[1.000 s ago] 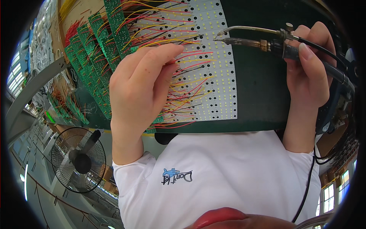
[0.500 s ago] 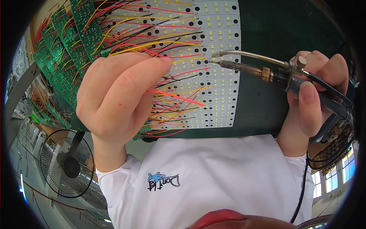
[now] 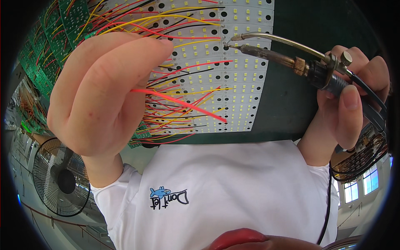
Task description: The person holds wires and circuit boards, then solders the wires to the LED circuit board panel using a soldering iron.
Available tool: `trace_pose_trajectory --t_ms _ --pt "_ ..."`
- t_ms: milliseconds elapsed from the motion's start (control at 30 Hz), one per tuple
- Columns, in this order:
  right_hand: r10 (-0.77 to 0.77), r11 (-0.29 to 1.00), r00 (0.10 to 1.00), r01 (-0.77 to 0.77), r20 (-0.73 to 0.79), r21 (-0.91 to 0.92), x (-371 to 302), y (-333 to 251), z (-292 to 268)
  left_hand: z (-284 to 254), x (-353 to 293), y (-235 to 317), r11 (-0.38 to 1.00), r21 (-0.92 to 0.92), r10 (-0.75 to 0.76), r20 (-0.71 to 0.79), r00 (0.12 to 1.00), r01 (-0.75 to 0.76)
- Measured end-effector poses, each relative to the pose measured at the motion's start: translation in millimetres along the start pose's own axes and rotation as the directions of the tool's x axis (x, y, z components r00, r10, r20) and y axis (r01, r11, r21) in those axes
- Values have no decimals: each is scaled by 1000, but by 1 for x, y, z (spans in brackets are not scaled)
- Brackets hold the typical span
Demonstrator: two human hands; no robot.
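My left hand (image 3: 100, 87) is closed in a pinch over the wires, its fingertips at a yellow wire (image 3: 196, 42) that runs right to a solder pad. A red wire (image 3: 183, 105) sticks out from under its curled fingers. My right hand (image 3: 354, 96) grips a soldering iron (image 3: 271, 56) with a thin metal tube (image 3: 283, 40) clamped along it. The iron's tip is at the pads near the yellow wire's end; whether it touches cannot be made out. Beneath lie white LED boards (image 3: 248, 64) with rows of small yellow chips and dark holes.
Green circuit boards (image 3: 52, 35) with red, yellow and black wires lie at the far left. A dark green work surface (image 3: 300, 25) extends to the right of the LED boards. A black fan (image 3: 66, 181) stands at lower left. The iron's black cable (image 3: 371, 93) loops down at right.
The view has shifted, so the boards and iron appear higher and the left hand further left. Both hands keep their grips, and the iron's tip stays near the yellow wire's end.
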State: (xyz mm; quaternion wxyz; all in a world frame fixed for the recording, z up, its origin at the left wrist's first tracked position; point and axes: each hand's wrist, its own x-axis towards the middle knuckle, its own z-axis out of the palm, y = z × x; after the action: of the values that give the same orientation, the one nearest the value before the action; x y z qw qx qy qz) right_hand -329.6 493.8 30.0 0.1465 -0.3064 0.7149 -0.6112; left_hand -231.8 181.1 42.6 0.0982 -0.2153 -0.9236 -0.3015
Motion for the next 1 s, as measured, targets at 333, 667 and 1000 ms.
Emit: trace_pose_trajectory --t_ms 333,667,1000 --pt "118 969 991 -128 59 211 -5 2 -11 1 0 3 1000 -14 -21 13 1000 22" --pt "131 960 990 -140 54 244 -6 1 -9 1 1 3 999 -37 -25 22 999 26" --pt "48 962 999 -50 12 268 -5 4 -9 4 0 0 998 -58 -17 11 1000 17"
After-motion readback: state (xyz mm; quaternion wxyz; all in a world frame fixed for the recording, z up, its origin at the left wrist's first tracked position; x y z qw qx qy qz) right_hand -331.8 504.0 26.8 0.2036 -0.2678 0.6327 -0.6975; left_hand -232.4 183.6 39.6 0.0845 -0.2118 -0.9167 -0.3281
